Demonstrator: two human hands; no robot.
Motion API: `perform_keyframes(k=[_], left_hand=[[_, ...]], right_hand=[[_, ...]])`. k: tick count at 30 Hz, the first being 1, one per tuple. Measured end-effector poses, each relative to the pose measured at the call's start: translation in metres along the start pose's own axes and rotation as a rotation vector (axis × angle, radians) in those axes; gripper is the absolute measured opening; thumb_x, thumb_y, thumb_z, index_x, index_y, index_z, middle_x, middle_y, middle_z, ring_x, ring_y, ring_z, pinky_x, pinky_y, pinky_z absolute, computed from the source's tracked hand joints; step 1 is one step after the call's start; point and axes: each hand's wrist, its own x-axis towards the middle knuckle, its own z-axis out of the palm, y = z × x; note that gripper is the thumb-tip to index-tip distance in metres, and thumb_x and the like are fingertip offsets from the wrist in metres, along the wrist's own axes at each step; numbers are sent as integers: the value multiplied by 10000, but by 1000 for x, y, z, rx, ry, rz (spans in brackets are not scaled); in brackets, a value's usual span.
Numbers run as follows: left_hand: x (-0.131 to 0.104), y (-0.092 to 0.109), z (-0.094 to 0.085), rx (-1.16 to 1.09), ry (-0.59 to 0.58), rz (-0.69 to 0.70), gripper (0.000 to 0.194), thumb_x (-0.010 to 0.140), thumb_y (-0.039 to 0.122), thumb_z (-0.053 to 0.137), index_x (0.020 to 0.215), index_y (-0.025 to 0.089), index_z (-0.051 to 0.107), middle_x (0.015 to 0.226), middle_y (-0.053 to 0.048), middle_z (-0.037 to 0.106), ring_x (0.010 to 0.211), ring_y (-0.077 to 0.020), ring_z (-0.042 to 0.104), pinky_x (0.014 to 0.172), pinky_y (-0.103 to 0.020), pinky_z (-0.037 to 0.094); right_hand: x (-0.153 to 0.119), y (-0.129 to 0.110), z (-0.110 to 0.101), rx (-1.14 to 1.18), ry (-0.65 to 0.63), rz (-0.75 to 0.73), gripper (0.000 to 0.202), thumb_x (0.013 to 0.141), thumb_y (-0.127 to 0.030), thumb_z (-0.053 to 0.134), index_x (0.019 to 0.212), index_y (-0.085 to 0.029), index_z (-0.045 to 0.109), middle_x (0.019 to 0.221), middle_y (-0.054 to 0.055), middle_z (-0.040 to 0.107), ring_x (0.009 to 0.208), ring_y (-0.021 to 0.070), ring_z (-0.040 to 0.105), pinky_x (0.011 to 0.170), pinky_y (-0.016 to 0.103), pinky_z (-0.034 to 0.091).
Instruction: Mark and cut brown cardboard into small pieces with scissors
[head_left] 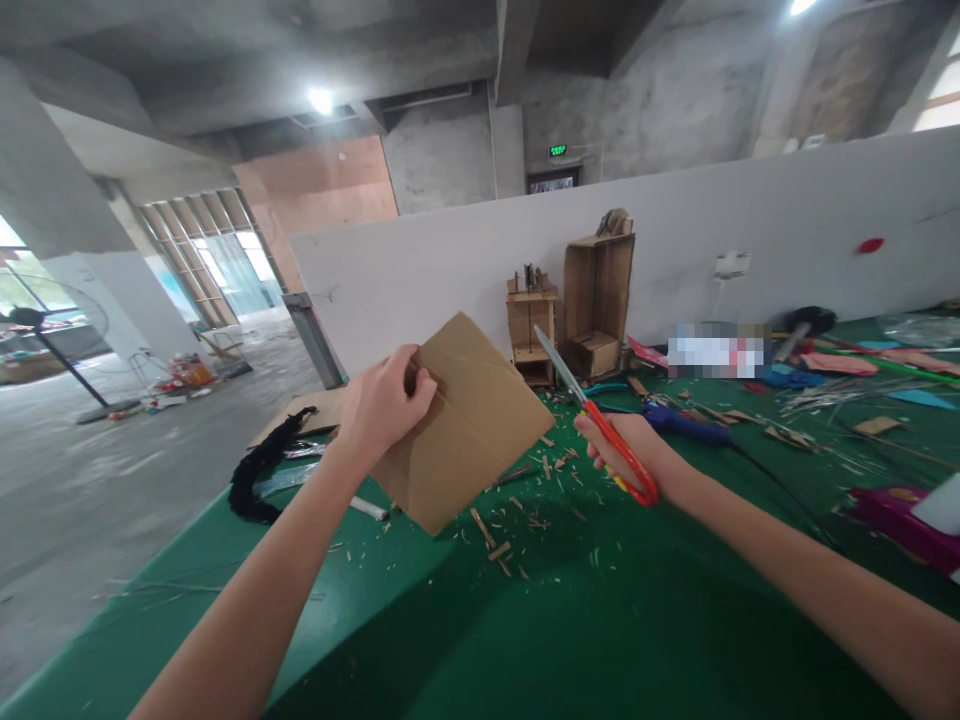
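Note:
My left hand (384, 400) is closed on the upper left edge of a flat piece of brown cardboard (476, 425), thumb on its near face. The sheet is tilted, a corner pointing up, raised over the green table. In my right hand (626, 450) is a pair of scissors (619, 450) with red handles. Their blades look closed and point up and to the left, apart from the cardboard's right corner. Small cardboard scraps (495, 540) lie scattered on the table below.
Two open cardboard boxes (598, 295) stand against the white partition (450, 255). A blue glue gun (686, 424) with a cable lies right of my right hand. Black fuzzy trim (251, 485) rests at the green table's (360, 620) left edge. Sticks and scraps cover the right side.

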Motion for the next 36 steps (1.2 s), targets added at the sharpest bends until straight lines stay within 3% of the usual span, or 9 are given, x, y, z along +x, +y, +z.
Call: perform_keyframes(k=[5, 8, 13, 18, 22, 27, 31, 36], left_hand=[[10, -16, -1, -199, 157, -150, 213, 816, 318, 418, 943, 199, 542, 677, -8, 559, 654, -176, 535, 593, -278, 350], [14, -22, 8, -445, 242, -252, 127, 797, 291, 439, 819, 192, 516, 659, 15, 516, 624, -141, 490, 588, -261, 352], [14, -27, 34, -863, 212, -406, 73, 736, 266, 486, 739, 194, 498, 669, 21, 517, 654, -134, 488, 613, -257, 386], [8, -26, 46, -1250, 156, -500, 120, 710, 294, 518, 787, 203, 523, 735, 1, 592, 708, -159, 572, 629, -264, 448], [6, -26, 46, -1425, 73, -525, 200, 691, 339, 603, 835, 206, 559, 790, -9, 643, 763, -179, 616, 645, -268, 482], [2, -24, 43, -1414, -66, -504, 378, 636, 340, 725, 961, 182, 615, 956, -55, 685, 948, -217, 610, 791, -303, 487], [-2, -21, 43, -1481, -152, -580, 349, 629, 315, 746, 930, 172, 640, 976, -72, 693, 956, -225, 616, 821, -331, 495], [-4, -18, 47, -1676, -84, -693, 300, 640, 249, 731, 916, 175, 639, 943, -74, 700, 919, -229, 639, 800, -367, 523]], right_hand=[[7, 14, -5, -271, 45, -64, 463, 771, -631, 445, 651, -200, 565, 553, 45, 594, 529, 194, 585, 499, 278, 404], [8, 17, -5, -433, -9, -98, 457, 727, -633, 494, 698, -187, 593, 637, 73, 638, 616, 227, 619, 535, 292, 411], [5, 14, 0, -535, -120, -89, 488, 705, -637, 511, 830, -183, 637, 833, 121, 683, 736, 279, 638, 546, 317, 416], [3, 9, -3, -555, -75, -28, 465, 752, -584, 477, 850, -154, 625, 893, 163, 675, 815, 314, 637, 595, 350, 431], [4, 12, -5, -527, -18, 34, 436, 766, -538, 477, 905, -145, 604, 935, 164, 667, 836, 306, 637, 614, 344, 436], [8, 24, -4, -479, 57, -10, 375, 787, -476, 470, 912, -138, 575, 915, 160, 659, 826, 290, 632, 638, 338, 436], [10, 23, -3, -308, 102, -41, 327, 782, -497, 499, 828, -175, 530, 808, 110, 659, 734, 242, 621, 615, 310, 433], [7, 13, -2, -26, 61, -40, 278, 805, -488, 497, 817, -212, 473, 778, 49, 653, 718, 201, 613, 618, 290, 442]])
